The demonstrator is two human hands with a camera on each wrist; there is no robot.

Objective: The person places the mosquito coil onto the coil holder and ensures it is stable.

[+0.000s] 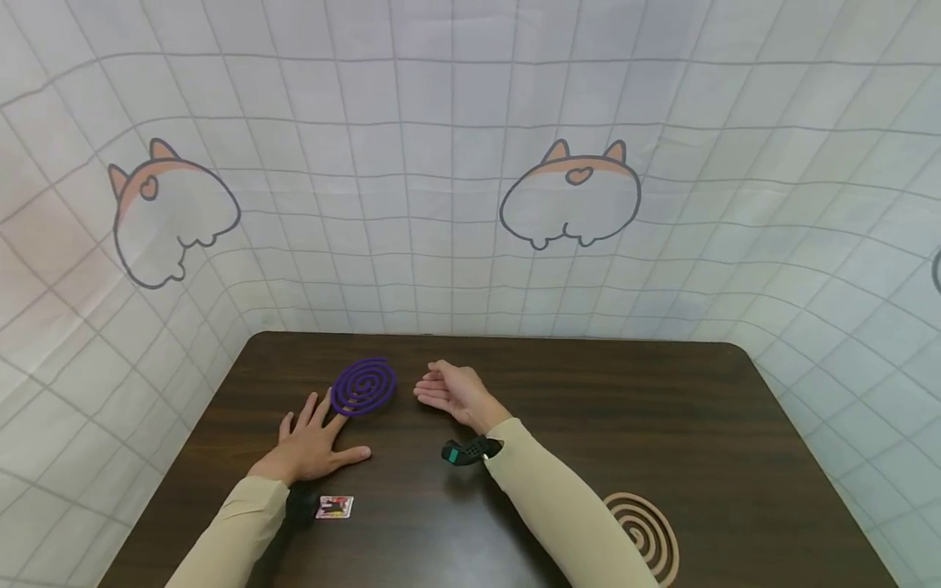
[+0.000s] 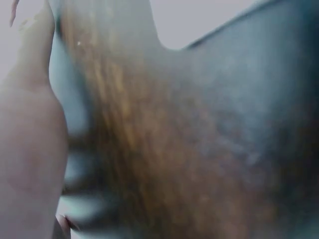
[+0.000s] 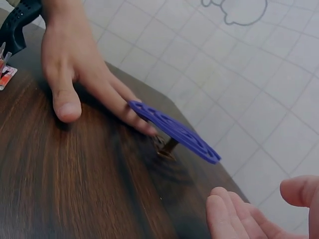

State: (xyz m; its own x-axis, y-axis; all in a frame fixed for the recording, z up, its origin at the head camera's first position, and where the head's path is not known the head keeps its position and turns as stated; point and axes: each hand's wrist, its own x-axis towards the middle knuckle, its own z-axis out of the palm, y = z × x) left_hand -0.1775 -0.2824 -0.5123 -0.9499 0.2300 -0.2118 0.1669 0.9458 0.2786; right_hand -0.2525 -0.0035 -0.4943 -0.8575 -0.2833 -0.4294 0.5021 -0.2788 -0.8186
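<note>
A flat purple spiral is raised above the table at the far left. In the right wrist view the purple spiral sits tilted on a short brownish stand. My left hand lies palm down with its fingers spread. Its fingertips reach beneath the spiral's edge, close to the stand; whether they touch it I cannot tell. To the right of the spiral, apart from it, my right hand is held above the table, fingers extended and nothing in it. The left wrist view is blurred and shows part of the left hand.
A small picture card lies on the dark wooden table near the left wrist. A tan spiral lies partly hidden behind the right forearm. Behind the table hangs a white gridded curtain. A black wrist device is on the right wrist.
</note>
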